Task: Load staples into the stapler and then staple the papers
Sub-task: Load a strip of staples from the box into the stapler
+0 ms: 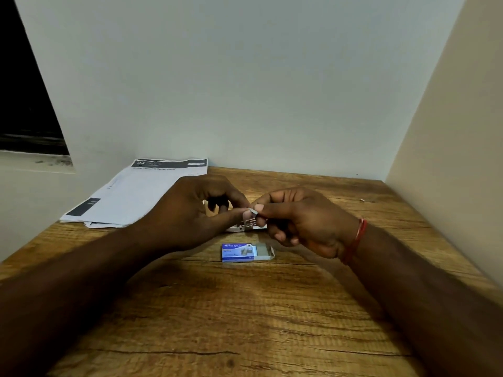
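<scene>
My left hand (190, 213) and my right hand (304, 219) meet above the middle of the wooden table (245, 308). Between their fingertips they pinch a small silver strip of staples (253, 211). Just below the strip lies the stapler (245, 227), mostly hidden by my hands; only pale metal parts of it show. A blue staple box (239, 252) lies near me, its inner tray slid out to the right. The papers (136, 194) are stacked at the table's back left, against the wall.
Walls close the table in at the back and on the right. A tiny loose metal piece (362, 200) lies at the back right. A dark window opening (24, 104) is at the far left.
</scene>
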A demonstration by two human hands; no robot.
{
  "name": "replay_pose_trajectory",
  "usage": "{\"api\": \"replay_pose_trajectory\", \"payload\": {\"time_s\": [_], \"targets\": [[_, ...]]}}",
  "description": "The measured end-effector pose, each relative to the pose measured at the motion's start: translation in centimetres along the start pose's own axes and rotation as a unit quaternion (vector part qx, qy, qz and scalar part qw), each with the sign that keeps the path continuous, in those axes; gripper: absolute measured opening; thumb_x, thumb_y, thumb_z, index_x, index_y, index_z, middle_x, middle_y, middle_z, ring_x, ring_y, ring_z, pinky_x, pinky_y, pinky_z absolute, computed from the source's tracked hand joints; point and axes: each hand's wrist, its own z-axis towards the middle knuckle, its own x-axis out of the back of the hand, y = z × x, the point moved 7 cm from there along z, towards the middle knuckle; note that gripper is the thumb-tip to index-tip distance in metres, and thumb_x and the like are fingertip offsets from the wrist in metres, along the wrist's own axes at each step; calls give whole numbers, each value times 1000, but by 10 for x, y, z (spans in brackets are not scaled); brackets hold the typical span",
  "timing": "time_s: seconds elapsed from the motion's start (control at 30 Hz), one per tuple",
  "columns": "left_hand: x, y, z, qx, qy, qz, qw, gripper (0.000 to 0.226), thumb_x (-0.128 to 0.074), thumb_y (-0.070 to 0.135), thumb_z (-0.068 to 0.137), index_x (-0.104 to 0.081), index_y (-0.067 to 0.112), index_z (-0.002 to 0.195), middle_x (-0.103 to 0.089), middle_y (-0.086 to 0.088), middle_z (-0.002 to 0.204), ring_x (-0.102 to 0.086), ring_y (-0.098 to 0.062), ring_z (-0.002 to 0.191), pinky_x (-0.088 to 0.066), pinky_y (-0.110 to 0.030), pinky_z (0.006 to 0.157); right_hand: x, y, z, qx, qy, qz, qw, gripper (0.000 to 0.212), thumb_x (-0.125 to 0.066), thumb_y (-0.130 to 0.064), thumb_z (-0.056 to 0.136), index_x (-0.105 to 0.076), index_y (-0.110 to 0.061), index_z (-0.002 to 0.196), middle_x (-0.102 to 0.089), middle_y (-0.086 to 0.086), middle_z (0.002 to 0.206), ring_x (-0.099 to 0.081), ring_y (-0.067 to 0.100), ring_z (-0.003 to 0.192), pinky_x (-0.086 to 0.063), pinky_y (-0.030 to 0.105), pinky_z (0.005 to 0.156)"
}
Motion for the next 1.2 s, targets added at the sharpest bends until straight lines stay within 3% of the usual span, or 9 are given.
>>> {"api": "replay_pose_trajectory", "payload": {"time_s": [0.1,0.2,0.33,0.43,0.53,0.63,0.83,0.97,1.2], "targets": [[2,-13,0,75,38,-32,996,11,-90,44,90,-87,34,90,-80,6,83,-65,-3,70,-46,-17,66,13,-14,-2,96,90,-55,990,16,-71,-10,107,-80,-3,118,-78,8,93,-66,22,65,-50,28,50],[0,-25,0,140,51,-110,983,19,-88,52,90,-89,34,94,-79,-17,83,-60,-19,70,-46,-32,69,16,-31,-12,221,164,-202,940,30,-84,-10,99,-83,-19,127,-85,-1,105,-81,20,90,-66,28,73],[-11,-30,-1,157,26,-133,978,17,-85,51,97,-91,35,99,-85,-10,93,-72,-49,94,-57,-59,84,3,-39,-19,316,188,-324,872,25,-90,-19,94,-88,-20,119,-86,-10,104,-80,5,96,-58,12,79],[-15,-32,-1,158,17,-138,978,17,-83,49,100,-91,34,96,-87,-1,95,-78,-32,100,-58,-54,92,1,-41,-19,340,183,-328,862,18,-89,-22,95,-90,-22,113,-86,-12,101,-79,4,94,-56,11,77],[-13,-37,0,177,38,-155,971,19,-83,44,99,-90,30,89,-86,4,90,-71,1,79,-49,-30,82,3,-39,-18,335,182,-337,861,25,-93,-21,91,-89,-21,116,-85,-12,101,-78,4,91,-55,10,78],[-14,-38,0,180,39,-162,969,25,-82,41,101,-88,27,81,-77,16,72,-65,9,67,-45,-13,70,4,-39,-16,344,185,-344,854,23,-92,-18,93,-89,-21,116,-86,-10,101,-79,8,92,-57,14,79],[-14,-33,-1,168,32,-142,975,26,-78,47,103,-89,29,88,-82,9,83,-67,4,74,-44,-29,79,8,-36,-12,323,208,-354,853,16,-86,-20,98,-88,-27,113,-83,-18,98,-75,6,89,-56,14,74],[-12,-37,-1,149,43,-57,986,14,-82,46,102,-84,33,105,-75,18,75,-61,0,60,-43,-11,61,19,-28,-4,242,211,-399,859,9,-86,-25,97,-88,-30,105,-79,-24,93,-69,-1,94,-46,6,75],[-22,-44,-1,140,-9,6,990,19,-92,37,94,-83,41,110,-78,34,92,-67,6,72,-47,-7,63,14,-10,8,135,150,-492,847,7,-83,-30,99,-83,-37,99,-74,-20,99,-58,10,103,-52,36,85]]}}
